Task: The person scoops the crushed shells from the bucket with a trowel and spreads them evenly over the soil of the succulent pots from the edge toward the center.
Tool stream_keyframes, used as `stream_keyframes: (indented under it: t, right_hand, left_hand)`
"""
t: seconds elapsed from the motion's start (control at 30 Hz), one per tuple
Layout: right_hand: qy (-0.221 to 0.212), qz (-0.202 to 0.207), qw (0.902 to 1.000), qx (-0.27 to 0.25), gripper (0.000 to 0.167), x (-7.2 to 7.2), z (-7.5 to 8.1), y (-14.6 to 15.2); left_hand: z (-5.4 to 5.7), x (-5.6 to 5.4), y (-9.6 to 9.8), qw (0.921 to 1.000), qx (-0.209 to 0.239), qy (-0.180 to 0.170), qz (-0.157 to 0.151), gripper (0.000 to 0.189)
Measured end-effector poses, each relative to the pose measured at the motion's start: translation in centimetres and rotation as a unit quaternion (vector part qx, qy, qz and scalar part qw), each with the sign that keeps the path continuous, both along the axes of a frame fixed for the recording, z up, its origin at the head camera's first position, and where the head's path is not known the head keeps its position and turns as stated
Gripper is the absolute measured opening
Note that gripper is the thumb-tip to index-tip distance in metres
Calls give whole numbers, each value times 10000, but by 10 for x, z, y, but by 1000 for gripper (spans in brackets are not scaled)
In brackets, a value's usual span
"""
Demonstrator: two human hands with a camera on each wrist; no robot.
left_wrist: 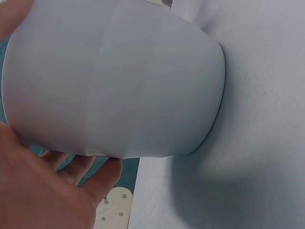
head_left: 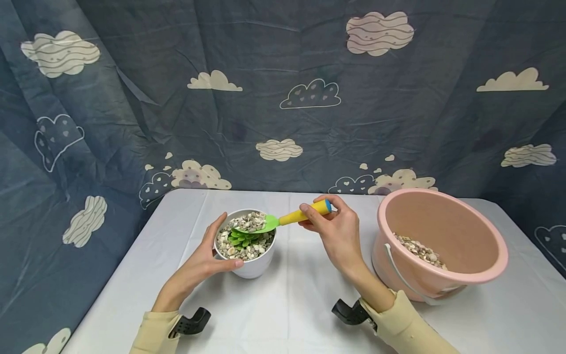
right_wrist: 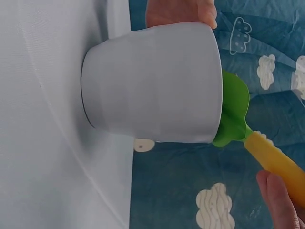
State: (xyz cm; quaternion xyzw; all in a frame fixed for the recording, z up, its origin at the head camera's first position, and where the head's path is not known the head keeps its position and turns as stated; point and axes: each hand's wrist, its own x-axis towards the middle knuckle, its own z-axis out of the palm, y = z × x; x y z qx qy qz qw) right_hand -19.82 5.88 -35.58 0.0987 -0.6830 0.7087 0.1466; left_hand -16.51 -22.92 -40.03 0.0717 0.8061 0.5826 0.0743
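Note:
A white flowerpot [head_left: 255, 268] stands on the table, filled with pale pebbles [head_left: 252, 252] around a green succulent [head_left: 243, 239]. My left hand [head_left: 201, 265] grips the pot from its left side, thumb at the near rim and fingers around the far side. My right hand [head_left: 338, 231] pinches the yellow handle [head_left: 305, 213] of a small trowel, whose green blade [head_left: 269, 223] carries pebbles over the pot's far rim, just above the plant. From the right wrist view, the green blade [right_wrist: 234, 105] shows at the rim of the pot [right_wrist: 152, 83].
On the right of the table stands a pink bucket [head_left: 482, 278] with a white handle and pebbles [head_left: 420, 250] inside. A white cloth [head_left: 309, 305] covers the table. Behind hangs a dark blue curtain [head_left: 247, 123] printed with clouds.

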Motion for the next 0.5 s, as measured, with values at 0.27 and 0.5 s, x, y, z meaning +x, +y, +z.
stream_keyframes:
  t: [0.27,0.5]
  right_hand:
    - [-19,-89,9999,81,38,0,-2,0]
    - [45,-78,10000,41,38,0,-3,0]
  left_hand:
    - [0,0,0,9999,108,-48,-113,113]
    - [0,-1,0,9994,281,-69,-177,113]
